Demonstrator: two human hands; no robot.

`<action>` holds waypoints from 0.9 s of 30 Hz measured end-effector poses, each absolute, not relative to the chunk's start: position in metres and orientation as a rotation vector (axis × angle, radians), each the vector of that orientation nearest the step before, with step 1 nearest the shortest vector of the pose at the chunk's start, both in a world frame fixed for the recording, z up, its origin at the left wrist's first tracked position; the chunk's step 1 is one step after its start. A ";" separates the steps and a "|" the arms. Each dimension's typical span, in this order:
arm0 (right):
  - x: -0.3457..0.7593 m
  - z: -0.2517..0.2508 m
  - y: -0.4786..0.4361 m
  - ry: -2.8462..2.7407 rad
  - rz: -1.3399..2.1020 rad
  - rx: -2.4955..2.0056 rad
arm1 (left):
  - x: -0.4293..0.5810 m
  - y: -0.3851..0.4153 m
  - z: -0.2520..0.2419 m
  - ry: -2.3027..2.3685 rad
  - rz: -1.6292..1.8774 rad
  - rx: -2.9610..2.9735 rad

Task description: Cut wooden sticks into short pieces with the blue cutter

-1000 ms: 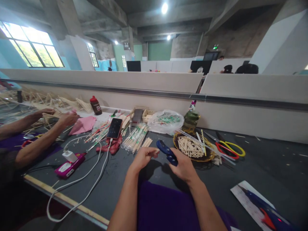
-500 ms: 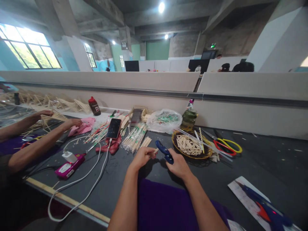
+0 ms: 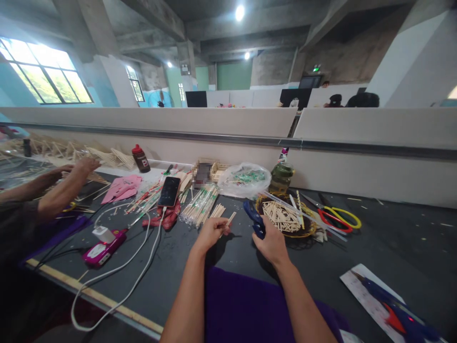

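My left hand (image 3: 215,230) pinches a thin wooden stick (image 3: 232,218), which points up and to the right. In my right hand (image 3: 270,242) is a dark blue hand cutter (image 3: 253,216), its head leaning left and up, apart from the stick. Just beyond my right hand stands a round woven basket (image 3: 262,226) with many short cut wooden pieces (image 3: 280,216) in it. Several longer sticks (image 3: 218,210) lie behind my left hand, beside clear-wrapped bundles of chopsticks (image 3: 200,205).
A phone (image 3: 169,192) on a white cable and a pink power strip (image 3: 104,248) lie left. Scissors (image 3: 332,216) are right of the basket; a blue glue gun (image 3: 387,305) rests nearer right. A plastic bag (image 3: 243,180) and jar (image 3: 281,177) stand behind. A co-worker's hands (image 3: 80,167) work at far left.
My right hand and the cutter have moved right, away from the stick. The stick in my left hand now stands out more upright. The co-worker's hands have shifted left, off the pink cloth.
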State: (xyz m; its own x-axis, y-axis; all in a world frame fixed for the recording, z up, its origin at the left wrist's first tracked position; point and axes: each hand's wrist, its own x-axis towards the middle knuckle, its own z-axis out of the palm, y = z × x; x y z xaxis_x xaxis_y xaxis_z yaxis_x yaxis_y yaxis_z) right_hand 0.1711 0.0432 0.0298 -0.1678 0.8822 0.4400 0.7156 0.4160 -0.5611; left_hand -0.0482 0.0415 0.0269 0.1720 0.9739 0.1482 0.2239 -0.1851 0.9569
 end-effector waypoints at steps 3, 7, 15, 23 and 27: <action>0.177 0.038 0.043 -1.941 0.285 -1.352 | -0.049 0.043 0.027 1.223 1.117 1.595; 0.186 0.049 0.039 -2.227 0.359 -1.350 | -0.052 0.045 0.032 1.359 1.355 1.530; 0.172 0.044 0.020 -2.600 0.394 -1.317 | -0.054 0.048 0.036 1.372 1.774 1.127; 0.170 0.048 0.039 -2.369 0.375 -1.369 | -0.049 0.052 0.032 1.340 1.780 1.066; 0.160 0.056 0.068 -2.425 0.105 -1.514 | -0.047 0.054 0.030 1.327 1.764 1.038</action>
State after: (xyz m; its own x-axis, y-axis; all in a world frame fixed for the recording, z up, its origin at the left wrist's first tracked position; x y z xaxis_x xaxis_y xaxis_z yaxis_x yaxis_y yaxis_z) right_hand 0.1597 0.0682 0.0559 -0.4114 0.8899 0.1971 0.8695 0.4480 -0.2079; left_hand -0.0473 0.0538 0.0296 -0.4436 0.8756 0.1911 -0.0593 -0.2414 0.9686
